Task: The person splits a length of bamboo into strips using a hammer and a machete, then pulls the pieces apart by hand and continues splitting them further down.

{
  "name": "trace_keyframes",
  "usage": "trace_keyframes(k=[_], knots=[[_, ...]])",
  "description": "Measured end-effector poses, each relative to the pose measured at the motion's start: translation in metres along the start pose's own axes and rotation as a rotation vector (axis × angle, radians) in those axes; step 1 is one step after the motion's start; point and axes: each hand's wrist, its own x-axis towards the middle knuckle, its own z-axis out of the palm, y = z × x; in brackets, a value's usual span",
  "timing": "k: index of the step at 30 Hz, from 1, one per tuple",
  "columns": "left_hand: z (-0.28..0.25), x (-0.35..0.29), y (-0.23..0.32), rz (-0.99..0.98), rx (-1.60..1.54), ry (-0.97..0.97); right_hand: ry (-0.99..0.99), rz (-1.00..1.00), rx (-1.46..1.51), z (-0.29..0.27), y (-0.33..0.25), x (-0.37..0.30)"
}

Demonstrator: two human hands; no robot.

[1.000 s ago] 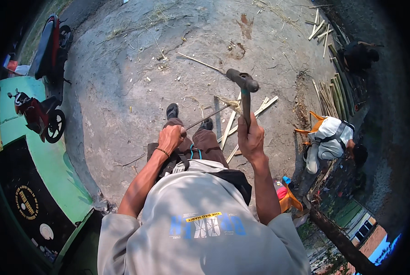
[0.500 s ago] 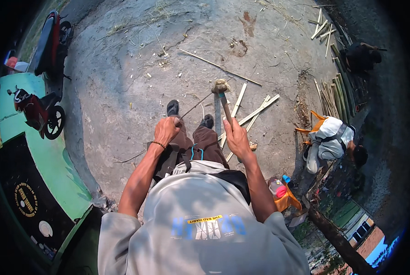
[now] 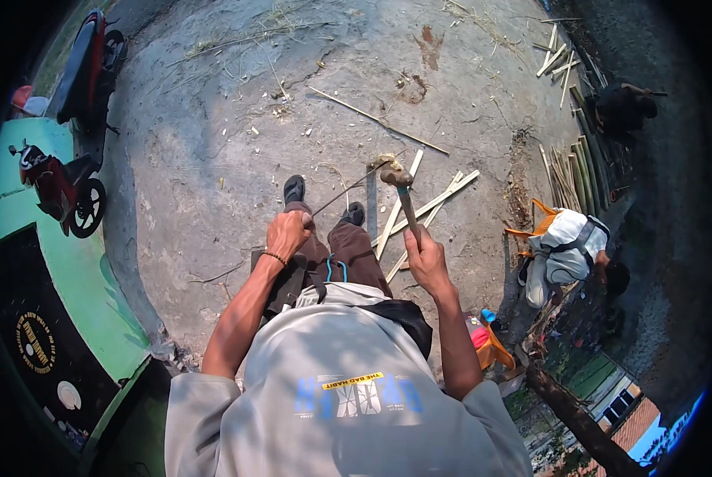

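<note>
My left hand (image 3: 288, 234) is closed round the near end of a thin dark rod or blade (image 3: 338, 196), which slants away to the upper right. Its far end meets a pale, rounded wooden-looking piece (image 3: 382, 161), partly hidden behind a hammer head. My right hand (image 3: 429, 262) grips the handle of that hammer (image 3: 408, 208), raised in front of my legs. The thick brownish head sits just right of the pale piece; whether they touch I cannot tell. Both my feet (image 3: 294, 189) stand on the ground below.
Pale split strips (image 3: 443, 199) lie crossed to the right of my feet, and a long thin stick (image 3: 376, 119) lies ahead. One person (image 3: 571, 246) crouches at the right, another (image 3: 622, 107) farther off by bamboo poles (image 3: 591, 175). Motorbikes (image 3: 62, 187) stand left beside a green wall (image 3: 105, 290).
My right hand has drawn the hammer head slightly right and nearer, uncovering more of the pale piece. My left hand keeps its hold on the rod or blade.
</note>
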Motion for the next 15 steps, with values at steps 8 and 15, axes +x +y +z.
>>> trace_keyframes(k=[8, 15], knots=[[-0.012, 0.009, -0.008, 0.101, 0.016, 0.073, 0.458, -0.412, 0.433, -0.097, -0.121, -0.027], [-0.006, 0.004, -0.032, 0.079, 0.064, 0.052, 0.409, -0.483, 0.515, -0.074, -0.068, -0.011]])
